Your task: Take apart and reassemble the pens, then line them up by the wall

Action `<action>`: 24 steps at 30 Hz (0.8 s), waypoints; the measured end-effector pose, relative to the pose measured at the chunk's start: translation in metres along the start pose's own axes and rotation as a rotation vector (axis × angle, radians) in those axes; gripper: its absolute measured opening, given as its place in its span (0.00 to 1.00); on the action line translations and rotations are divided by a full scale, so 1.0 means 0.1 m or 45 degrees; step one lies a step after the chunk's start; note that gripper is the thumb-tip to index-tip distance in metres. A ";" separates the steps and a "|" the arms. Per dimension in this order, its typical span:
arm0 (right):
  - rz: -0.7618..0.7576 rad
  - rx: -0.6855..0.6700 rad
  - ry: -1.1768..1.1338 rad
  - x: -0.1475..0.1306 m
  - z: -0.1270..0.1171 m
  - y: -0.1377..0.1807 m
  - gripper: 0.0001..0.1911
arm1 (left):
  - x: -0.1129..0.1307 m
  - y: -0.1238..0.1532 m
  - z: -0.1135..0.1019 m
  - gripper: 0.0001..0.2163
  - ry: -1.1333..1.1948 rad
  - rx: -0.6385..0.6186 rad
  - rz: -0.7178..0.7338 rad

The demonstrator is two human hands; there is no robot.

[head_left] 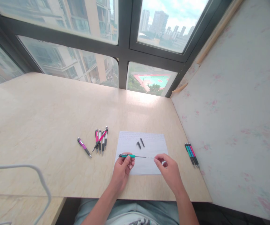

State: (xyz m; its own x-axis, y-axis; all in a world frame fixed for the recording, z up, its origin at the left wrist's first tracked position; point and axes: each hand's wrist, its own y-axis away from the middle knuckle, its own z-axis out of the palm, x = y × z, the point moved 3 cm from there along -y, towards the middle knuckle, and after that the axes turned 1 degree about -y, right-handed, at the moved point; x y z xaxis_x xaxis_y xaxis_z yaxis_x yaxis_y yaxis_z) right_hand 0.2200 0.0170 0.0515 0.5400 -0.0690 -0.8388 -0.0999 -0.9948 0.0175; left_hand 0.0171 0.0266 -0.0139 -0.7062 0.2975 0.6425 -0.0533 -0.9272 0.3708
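My left hand (123, 168) is closed around the green barrel of a ballpoint pen (131, 156), held level over the paper. A thin dark refill (140, 157) sticks out of the barrel's right end. My right hand (169, 168) pinches a tiny, pale, thin piece that looks like a pen spring (151, 157), in line with the refill's tip. Whether the two touch is too small to tell. Beyond my hands, a black pen grip (142, 142) and a shorter black pen part (139, 145) lie on the white sheet of paper (153, 168), which has handwriting along its top.
Several pink and white pens (99, 140) lie bunched left of the paper, with a purple pen (84, 147) farther left. Several coloured pens (192, 155) lie side by side near the wall (230, 125). A white cable (41, 178) loops over the table's left front.
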 end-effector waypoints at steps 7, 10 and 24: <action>-0.089 -0.028 0.053 -0.09 0.05 0.00 0.06 | 0.01 0.01 0.02 0.10 -0.037 -0.004 0.015; -0.134 -0.030 0.077 -0.13 0.09 0.00 0.06 | 0.00 0.00 0.02 0.09 -0.066 -0.025 0.017; -0.269 -0.001 0.280 -0.22 0.05 0.03 0.08 | 0.01 0.01 0.05 0.11 -0.078 -0.027 -0.034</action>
State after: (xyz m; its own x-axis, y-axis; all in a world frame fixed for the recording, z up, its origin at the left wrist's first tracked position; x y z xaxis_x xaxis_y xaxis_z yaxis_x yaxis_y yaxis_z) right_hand 0.2039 0.0159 0.0669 0.7170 0.1251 -0.6857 0.0344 -0.9889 -0.1444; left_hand 0.0199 0.0272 -0.0101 -0.6599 0.3347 0.6727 -0.0870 -0.9233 0.3740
